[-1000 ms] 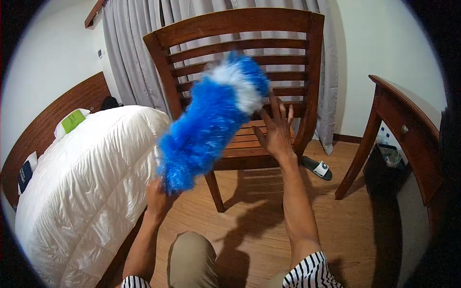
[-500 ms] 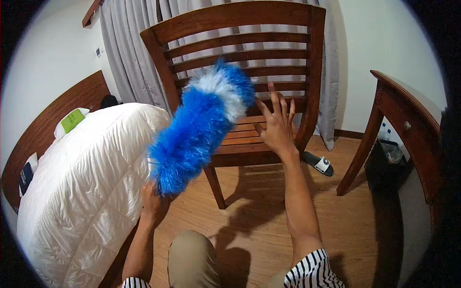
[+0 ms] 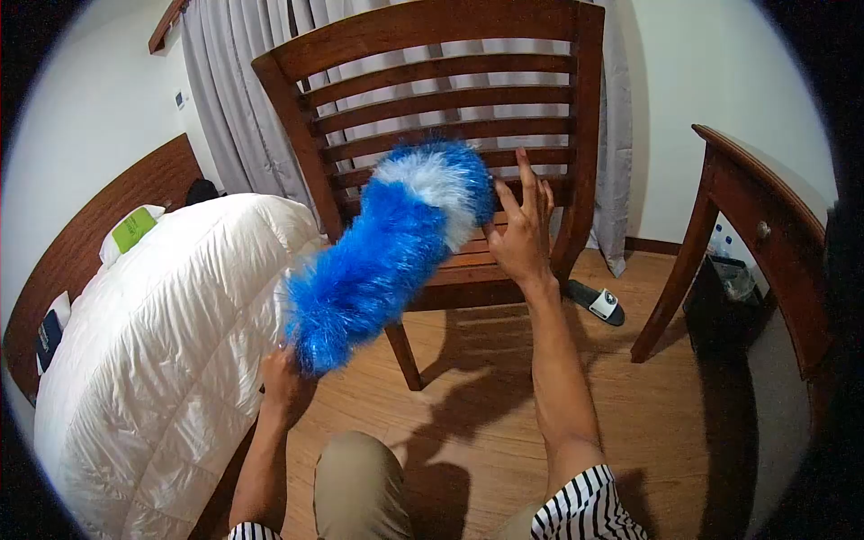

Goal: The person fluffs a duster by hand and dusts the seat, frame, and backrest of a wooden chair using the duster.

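A fluffy blue and white duster [image 3: 382, 247] reaches diagonally up across the middle of the head view, in front of a brown wooden chair [image 3: 432, 34] with a slatted back. My left hand [image 3: 286, 378] is closed around the duster's lower end; the handle itself is mostly hidden. Close by the duster's tip is my right hand [image 3: 522, 229], its fingers spread in front of the chair's lower slats. Whether those fingertips touch a slat or the duster fibres I cannot tell. Part of the chair seat [image 3: 463, 261] shows behind the duster.
A bed with a white duvet [image 3: 171, 360] stands on the left. To the right is a wooden table [image 3: 756, 207], with a black bin [image 3: 724, 310] beneath it. A slide sandal [image 3: 596, 302] lies on the wooden floor [image 3: 504, 423]. Grey curtains [image 3: 243, 117] hang behind the chair.
The duster's tip has swung to the right and slightly down, closer to my right hand. My left hand keeps its hold. The chair back sits slightly higher and further left in view.
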`<state>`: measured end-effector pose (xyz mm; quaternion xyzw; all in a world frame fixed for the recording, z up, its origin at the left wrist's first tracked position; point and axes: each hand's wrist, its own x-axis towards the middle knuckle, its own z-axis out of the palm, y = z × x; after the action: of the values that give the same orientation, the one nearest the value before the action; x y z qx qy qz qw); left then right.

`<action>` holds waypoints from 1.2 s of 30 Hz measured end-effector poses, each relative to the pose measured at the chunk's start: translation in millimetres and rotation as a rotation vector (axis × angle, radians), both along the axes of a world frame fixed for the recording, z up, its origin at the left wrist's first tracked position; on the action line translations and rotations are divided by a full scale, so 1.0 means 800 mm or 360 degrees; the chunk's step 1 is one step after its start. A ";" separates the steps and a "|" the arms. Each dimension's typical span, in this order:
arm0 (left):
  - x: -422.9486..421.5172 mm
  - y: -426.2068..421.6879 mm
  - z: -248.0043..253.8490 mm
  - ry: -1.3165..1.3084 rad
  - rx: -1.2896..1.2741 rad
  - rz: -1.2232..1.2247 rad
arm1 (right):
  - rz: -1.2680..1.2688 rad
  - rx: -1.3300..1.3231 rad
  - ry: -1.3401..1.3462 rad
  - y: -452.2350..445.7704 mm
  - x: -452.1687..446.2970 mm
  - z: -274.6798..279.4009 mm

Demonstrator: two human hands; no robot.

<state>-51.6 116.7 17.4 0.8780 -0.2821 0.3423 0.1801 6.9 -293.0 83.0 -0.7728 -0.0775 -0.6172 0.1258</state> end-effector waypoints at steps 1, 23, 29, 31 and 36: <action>0.001 -0.002 0.001 0.0015 0.0010 0.0002 | -0.0003 0.0007 0.0039 -0.002 -0.001 -0.001; 0.007 0.060 -0.048 0.0073 -0.0476 0.0119 | 0.0067 0.0165 -0.0109 -0.006 -0.010 0.001; -0.003 0.127 -0.118 0.0207 -0.0483 0.0043 | -0.0013 0.0307 -0.0168 -0.014 -0.010 -0.005; -0.017 0.104 -0.108 0.0122 -0.0299 0.0088 | -0.0075 0.0270 -0.0169 -0.006 -0.010 -0.004; -0.030 0.088 -0.123 0.0064 -0.0168 0.0165 | -0.0034 0.0259 -0.0259 -0.006 -0.010 -0.007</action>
<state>-75.7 187.1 -81.2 0.8874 -0.2143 0.3477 0.2138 -1.0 -297.9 77.5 -0.7082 -0.0290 -0.6834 0.1748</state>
